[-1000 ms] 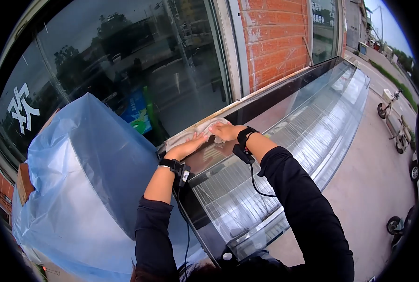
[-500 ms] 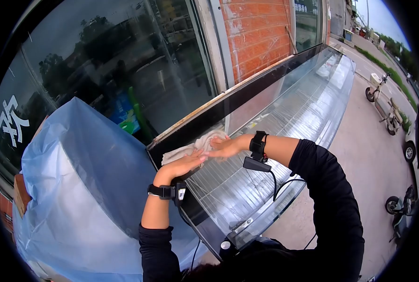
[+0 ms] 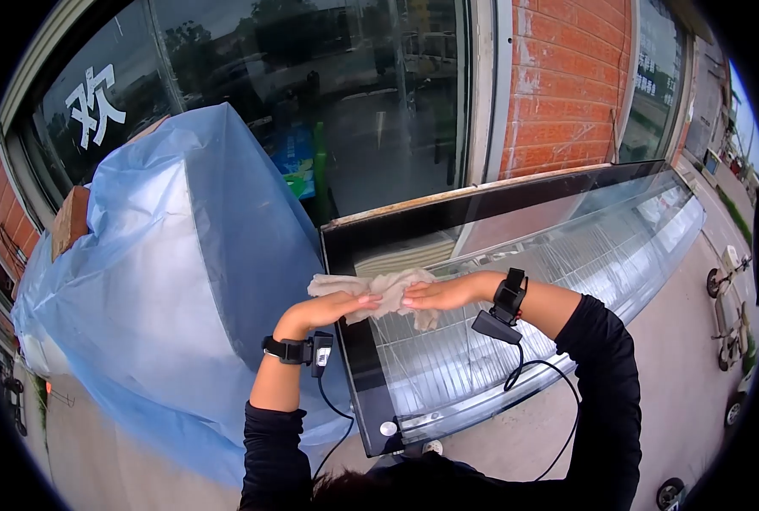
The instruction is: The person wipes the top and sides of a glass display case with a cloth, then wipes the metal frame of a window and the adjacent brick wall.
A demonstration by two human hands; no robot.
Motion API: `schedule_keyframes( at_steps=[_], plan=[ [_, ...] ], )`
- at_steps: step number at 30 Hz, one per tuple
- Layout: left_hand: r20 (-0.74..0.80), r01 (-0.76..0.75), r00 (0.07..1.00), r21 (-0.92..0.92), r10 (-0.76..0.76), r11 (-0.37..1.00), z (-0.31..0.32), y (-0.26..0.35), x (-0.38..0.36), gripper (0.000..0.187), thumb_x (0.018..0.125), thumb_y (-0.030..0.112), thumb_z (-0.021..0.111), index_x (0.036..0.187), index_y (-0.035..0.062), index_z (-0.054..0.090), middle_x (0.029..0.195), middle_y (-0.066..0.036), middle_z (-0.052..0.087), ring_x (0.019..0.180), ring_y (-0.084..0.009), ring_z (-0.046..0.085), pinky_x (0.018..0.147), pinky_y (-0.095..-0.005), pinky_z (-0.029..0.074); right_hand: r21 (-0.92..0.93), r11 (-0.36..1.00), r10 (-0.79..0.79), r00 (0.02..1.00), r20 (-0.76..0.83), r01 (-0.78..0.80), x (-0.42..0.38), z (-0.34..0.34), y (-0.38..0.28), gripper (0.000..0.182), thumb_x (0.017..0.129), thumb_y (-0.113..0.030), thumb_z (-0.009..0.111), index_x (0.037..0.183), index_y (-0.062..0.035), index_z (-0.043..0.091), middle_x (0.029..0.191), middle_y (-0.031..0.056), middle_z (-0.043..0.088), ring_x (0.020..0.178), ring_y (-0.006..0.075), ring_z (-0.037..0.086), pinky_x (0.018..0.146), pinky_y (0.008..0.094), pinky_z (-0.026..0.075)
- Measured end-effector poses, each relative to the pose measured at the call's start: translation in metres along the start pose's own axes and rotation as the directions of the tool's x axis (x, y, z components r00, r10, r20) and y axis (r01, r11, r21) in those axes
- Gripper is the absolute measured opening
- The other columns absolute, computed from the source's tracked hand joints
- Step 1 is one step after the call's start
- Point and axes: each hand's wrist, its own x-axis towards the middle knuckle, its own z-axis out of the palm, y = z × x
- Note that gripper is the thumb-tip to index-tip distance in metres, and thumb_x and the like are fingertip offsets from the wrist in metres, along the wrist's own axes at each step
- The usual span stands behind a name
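A crumpled beige cloth (image 3: pixel 394 285) lies on the slanted glass top of a long display case (image 3: pixel 515 281), near its left end. Part of the cloth hangs over the black left border. My left hand (image 3: pixel 332 308) rests on the cloth from the left, its fingers stretched towards the right. From the other side my right hand (image 3: pixel 443 295) lies flat on the cloth with its fingers pointing left. A small gap separates the fingertips of the two hands. Both wrists carry black straps with small cabled devices.
Blue plastic sheeting (image 3: pixel 252 196) drapes a bulky object left of the case, with a brick (image 3: pixel 71 221) on it. Behind stand a dark window (image 3: pixel 379 111) and an orange-red wall (image 3: pixel 567 85). Scooters (image 3: pixel 728 315) are parked on the pavement at right.
My view has turned, so the case and sheeting appear shifted. My hands, overlapping at the fingers before, are now slightly apart. The cloth has moved nearer to me on the glass.
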Motion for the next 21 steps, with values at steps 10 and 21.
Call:
schedule_keyframes(
  at_steps=[10, 21],
  plan=[
    [-0.573, -0.044, 0.819, -0.020, 0.024, 0.999, 0.084, -0.010, -0.076, 0.030, 0.078, 0.010, 0.053, 0.107, 0.0015, 0.052, 0.105, -0.010, 0.054, 0.104, -0.0210, 0.046, 0.087, -0.0288, 0.035, -0.570, 0.772, -0.166, 0.955, 0.247, 0.281, 0.053, 0.034, -0.017, 0.087, 0.074, -0.052, 0.052, 0.127, 0.0080, 0.018, 0.126, 0.0250, 0.028, 0.116, 0.0341, 0.033, 0.095, 0.0333, 0.027],
    [-0.630, -0.264, 0.776, -0.330, -0.004, 0.906, 0.117, -0.067, -0.072, 0.058, 0.085, 0.021, 0.048, 0.131, 0.0011, 0.019, 0.131, -0.015, 0.028, 0.119, -0.0239, 0.030, 0.097, -0.0316, 0.025, -0.768, 0.597, -0.314, 0.949, 0.045, 0.233, 0.055, 0.063, -0.036, 0.074, 0.075, -0.035, 0.056, 0.129, -0.0017, 0.019, 0.123, 0.0170, 0.033, 0.104, 0.0335, 0.044, 0.090, 0.0386, 0.033]
  ],
)
